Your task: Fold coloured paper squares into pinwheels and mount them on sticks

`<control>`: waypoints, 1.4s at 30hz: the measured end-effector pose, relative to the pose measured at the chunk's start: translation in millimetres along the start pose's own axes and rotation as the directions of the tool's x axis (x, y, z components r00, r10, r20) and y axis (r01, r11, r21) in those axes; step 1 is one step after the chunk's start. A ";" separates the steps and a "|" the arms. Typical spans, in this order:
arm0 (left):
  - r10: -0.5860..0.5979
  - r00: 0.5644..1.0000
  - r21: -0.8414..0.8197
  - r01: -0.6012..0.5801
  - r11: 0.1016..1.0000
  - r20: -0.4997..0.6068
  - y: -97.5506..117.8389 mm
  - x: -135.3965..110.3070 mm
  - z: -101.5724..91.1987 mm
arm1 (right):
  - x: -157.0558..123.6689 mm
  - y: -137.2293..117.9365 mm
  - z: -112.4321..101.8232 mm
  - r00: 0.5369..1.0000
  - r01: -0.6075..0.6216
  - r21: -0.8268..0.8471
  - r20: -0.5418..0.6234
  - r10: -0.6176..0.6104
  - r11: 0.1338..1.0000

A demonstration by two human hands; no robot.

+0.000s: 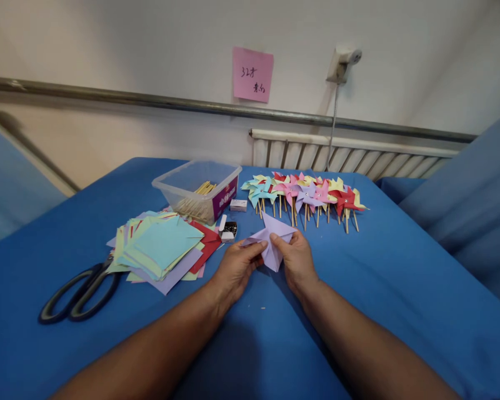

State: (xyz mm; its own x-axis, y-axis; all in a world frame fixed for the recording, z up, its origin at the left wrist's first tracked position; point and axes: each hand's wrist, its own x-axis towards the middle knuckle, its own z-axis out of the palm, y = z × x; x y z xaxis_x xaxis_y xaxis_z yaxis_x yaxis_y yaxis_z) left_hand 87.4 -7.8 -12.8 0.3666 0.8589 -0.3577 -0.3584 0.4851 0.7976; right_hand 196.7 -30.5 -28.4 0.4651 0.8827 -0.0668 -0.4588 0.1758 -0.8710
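Note:
Between my two hands is a lilac paper pinwheel (272,256), its blades pointing outward, held just above the blue cloth with no stick visible on it. My left hand (238,268) grips its left side, thumb on top and fingers beneath. On the right side, my right hand (296,256) pinches it, the thumb pressed near the centre. Left of my hands lies a loose pile of coloured paper squares (162,247). Close by stands a small opened box (228,229) with dark, shiny small items inside.
Black-handled scissors (85,291) lie partly under the paper pile. A clear plastic tub (179,186) holds thin wooden sticks (200,201), beside a small closed box (238,205). Finished pinwheels on sticks (306,194) lie in a cluster at the back right. A radiator (350,151) runs along the wall.

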 end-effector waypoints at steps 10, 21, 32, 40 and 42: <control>0.022 0.999 -0.018 -0.022 1.000 -0.033 7.8 -0.5 -1.0 | -3.1 -2.5 -2.5 0.996 0.051 -0.111 0.085 -0.041 0.993; -0.105 0.994 -0.225 0.094 0.970 -0.038 31.2 1.7 -10.1 | -5.2 -16.4 -15.6 0.782 0.611 -0.475 0.483 -0.393 0.633; -0.013 1.000 -0.090 0.013 0.996 0.002 20.3 -2.3 -8.2 | -6.0 -19.7 -14.9 0.784 0.615 -0.509 0.477 -0.398 0.602; 0.015 1.000 -0.063 -0.013 0.998 0.023 15.9 0.4 -7.6 | 0.2 -17.3 -17.1 0.834 0.551 -0.562 0.405 -0.375 0.617; 0.014 1.000 -0.056 -0.012 0.998 0.024 15.4 0.8 -7.9 | 1.2 -17.3 -17.6 0.839 0.543 -0.576 0.401 -0.368 0.611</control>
State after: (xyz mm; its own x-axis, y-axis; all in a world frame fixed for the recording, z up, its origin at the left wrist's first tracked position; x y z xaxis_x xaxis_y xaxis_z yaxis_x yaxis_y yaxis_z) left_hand 75.4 1.7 -4.6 0.3825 0.8611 -0.3348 -0.4104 0.4830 0.7735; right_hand 218.6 -40.2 -21.9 0.2557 0.8508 0.4590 0.4082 0.3354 -0.8491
